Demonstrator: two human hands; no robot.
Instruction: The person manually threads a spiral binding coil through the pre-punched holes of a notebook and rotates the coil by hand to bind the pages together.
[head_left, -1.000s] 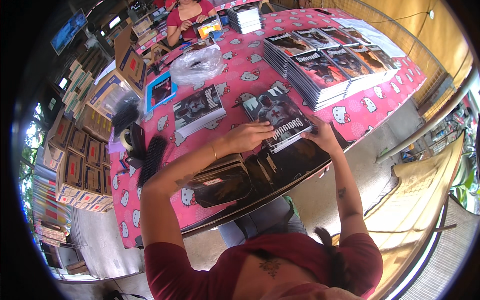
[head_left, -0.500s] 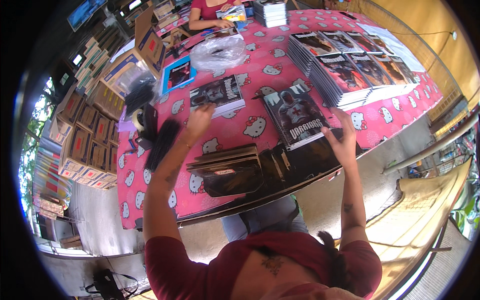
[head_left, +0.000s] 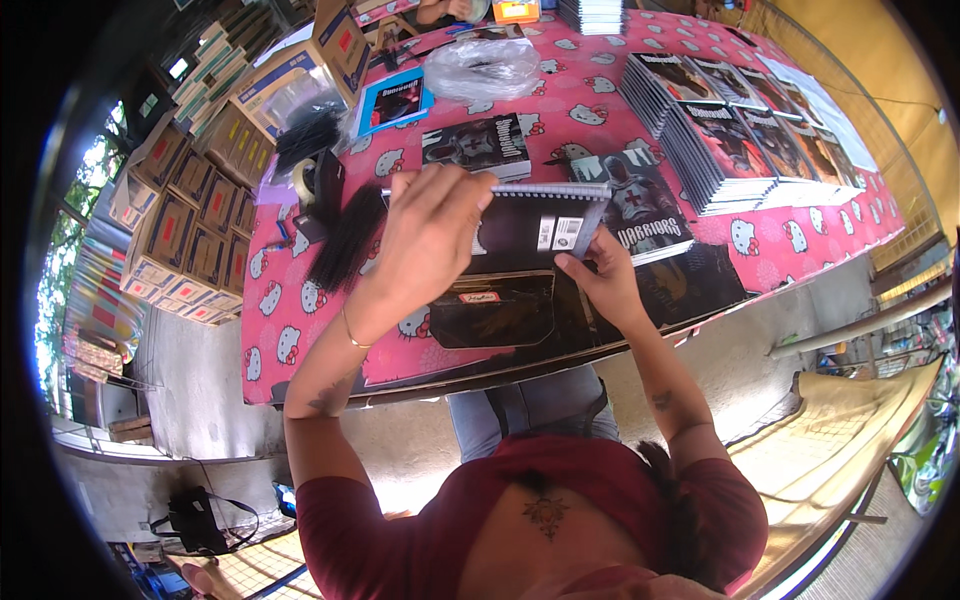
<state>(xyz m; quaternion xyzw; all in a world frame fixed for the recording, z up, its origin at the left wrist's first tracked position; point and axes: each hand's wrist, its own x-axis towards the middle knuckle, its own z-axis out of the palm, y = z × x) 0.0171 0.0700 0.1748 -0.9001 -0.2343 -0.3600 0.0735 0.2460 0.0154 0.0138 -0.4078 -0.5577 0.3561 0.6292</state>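
Dark spiral-bound notebook with white barcode label [head_left: 515,235]: held tilted over near side of table, back cover toward wearer. Left hand [head_left: 430,230] gripping upper left end; right hand [head_left: 605,280] pinching lower right corner. Step in hand: probably turning or squaring notebook; next move seems to call for even support at both ends. Just beyond: knight-covered notebook [head_left: 640,205] on pink cat-patterned table [head_left: 800,235]. Hidden: notebook's front, right fingertips. Co-worker's hand [head_left: 460,9] cut off at top.

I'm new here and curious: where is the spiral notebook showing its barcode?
In the head view, the spiral notebook is just above centre, held between the left hand and right hand.
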